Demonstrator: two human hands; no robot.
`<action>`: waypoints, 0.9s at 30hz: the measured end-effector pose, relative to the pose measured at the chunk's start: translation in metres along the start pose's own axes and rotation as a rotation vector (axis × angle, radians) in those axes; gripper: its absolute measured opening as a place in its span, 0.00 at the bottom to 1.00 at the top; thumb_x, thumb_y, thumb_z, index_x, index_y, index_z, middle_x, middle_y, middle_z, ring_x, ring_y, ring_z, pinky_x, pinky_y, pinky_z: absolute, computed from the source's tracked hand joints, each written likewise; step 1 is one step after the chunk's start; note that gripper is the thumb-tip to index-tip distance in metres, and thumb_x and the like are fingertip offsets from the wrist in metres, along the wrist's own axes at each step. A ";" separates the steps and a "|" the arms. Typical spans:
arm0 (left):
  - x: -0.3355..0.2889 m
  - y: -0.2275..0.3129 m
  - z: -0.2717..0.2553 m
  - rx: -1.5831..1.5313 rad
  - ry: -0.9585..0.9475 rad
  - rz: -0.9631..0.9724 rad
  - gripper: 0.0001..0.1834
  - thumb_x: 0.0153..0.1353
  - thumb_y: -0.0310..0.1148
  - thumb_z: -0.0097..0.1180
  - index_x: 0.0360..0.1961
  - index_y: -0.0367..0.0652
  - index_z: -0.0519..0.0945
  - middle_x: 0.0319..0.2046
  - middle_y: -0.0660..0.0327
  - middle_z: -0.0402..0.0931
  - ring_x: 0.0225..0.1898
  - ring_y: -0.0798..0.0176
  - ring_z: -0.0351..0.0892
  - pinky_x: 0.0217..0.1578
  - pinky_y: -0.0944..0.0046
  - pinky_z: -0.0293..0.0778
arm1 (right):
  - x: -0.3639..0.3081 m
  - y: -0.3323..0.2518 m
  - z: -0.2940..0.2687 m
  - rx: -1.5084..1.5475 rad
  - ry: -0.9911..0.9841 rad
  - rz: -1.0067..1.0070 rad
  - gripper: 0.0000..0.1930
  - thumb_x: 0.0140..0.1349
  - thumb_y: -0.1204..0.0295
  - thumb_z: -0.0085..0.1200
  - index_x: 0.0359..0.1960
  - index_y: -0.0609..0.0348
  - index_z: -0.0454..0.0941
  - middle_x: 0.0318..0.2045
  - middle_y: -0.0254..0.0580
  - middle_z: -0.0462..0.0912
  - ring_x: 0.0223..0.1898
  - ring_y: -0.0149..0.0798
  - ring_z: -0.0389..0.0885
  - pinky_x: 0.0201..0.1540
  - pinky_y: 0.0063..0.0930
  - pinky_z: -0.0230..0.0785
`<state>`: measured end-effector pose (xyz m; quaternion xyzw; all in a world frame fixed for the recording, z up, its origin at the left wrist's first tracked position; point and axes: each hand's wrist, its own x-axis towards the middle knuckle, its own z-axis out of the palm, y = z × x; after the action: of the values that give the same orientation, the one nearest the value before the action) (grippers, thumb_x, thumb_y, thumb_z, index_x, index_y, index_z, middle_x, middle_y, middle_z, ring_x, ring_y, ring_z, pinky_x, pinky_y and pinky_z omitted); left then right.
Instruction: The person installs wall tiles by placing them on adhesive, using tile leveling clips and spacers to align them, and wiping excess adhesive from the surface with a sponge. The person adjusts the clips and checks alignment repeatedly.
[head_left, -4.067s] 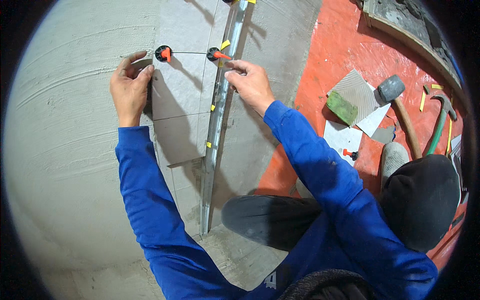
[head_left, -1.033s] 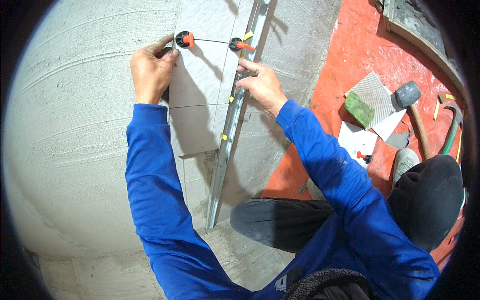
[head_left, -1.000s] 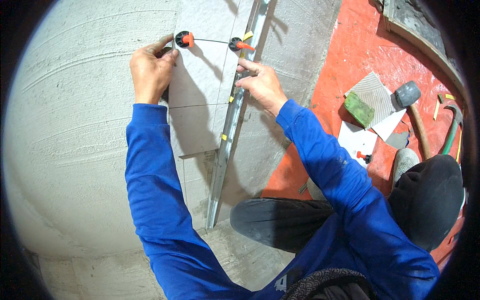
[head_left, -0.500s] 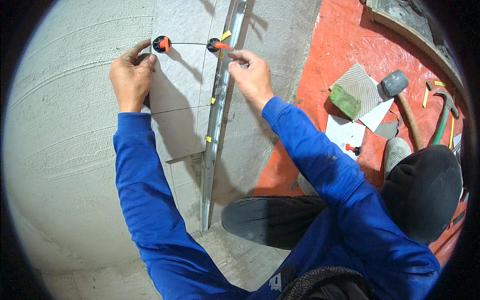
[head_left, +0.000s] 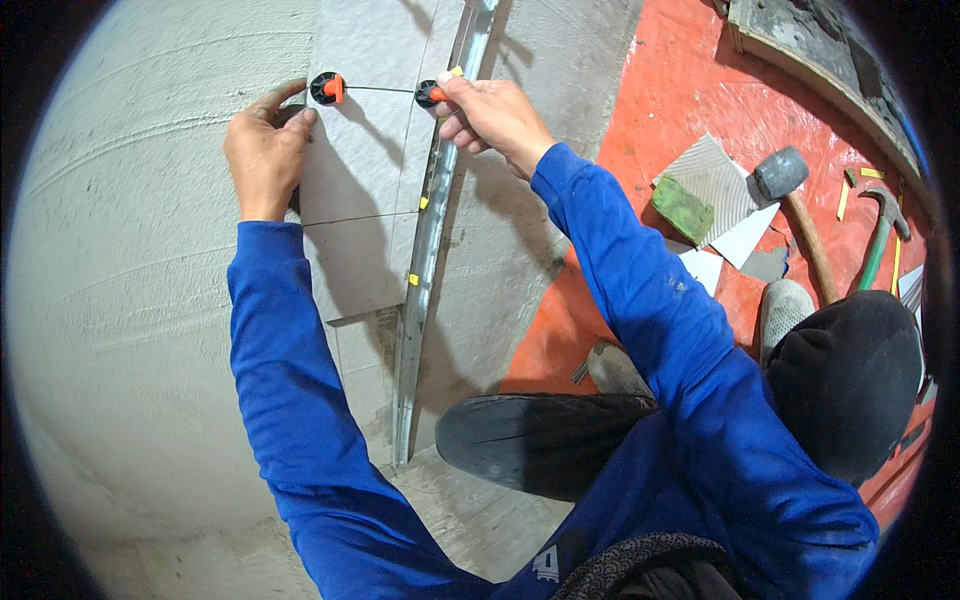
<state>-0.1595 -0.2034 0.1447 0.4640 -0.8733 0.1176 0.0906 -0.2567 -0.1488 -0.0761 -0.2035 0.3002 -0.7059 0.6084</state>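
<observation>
Orange clips (head_left: 327, 88): 2 on jt (head_left: 380, 88), R fingers (head_left: 456, 90) on 1.

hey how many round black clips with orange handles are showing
2: the left clip near the left hand; the right clip beside the metal rail, its handle in the right hand. Others may be hidden behind sleeves.

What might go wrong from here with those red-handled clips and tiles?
The right hand grips one red-handled clip; too much force might shift the pale tile.
The left hand, at the tile's left edge, might nudge it sideways.
The right hand is close to the metal strip, so a slip might knock it.
</observation>
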 end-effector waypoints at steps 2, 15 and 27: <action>0.001 0.000 0.000 -0.002 -0.007 0.004 0.20 0.53 0.26 0.64 0.50 0.42 0.84 0.33 0.56 0.84 0.32 0.69 0.80 0.36 0.68 0.76 | 0.000 -0.002 0.002 0.040 -0.029 0.055 0.27 0.67 0.46 0.49 0.39 0.62 0.80 0.25 0.36 0.82 0.22 0.23 0.77 0.24 0.15 0.70; -0.103 0.028 0.107 -1.199 -0.151 -0.578 0.23 0.70 0.44 0.53 0.55 0.36 0.75 0.39 0.55 0.81 0.32 0.66 0.80 0.33 0.65 0.78 | -0.006 -0.014 -0.008 -0.020 -0.043 0.148 0.27 0.66 0.44 0.50 0.33 0.60 0.79 0.21 0.32 0.79 0.18 0.23 0.74 0.19 0.17 0.65; -0.076 0.041 0.173 -2.159 -0.287 -0.819 0.22 0.69 0.60 0.46 0.32 0.53 0.74 0.17 0.78 0.62 0.19 0.76 0.60 0.24 0.73 0.60 | -0.007 -0.018 -0.001 0.133 0.002 0.209 0.25 0.65 0.48 0.55 0.25 0.60 0.75 0.16 0.33 0.75 0.12 0.24 0.70 0.11 0.18 0.57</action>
<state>-0.1595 -0.1713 -0.0463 0.4023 -0.3067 -0.7790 0.3704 -0.2695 -0.1402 -0.0642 -0.1295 0.2729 -0.6571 0.6906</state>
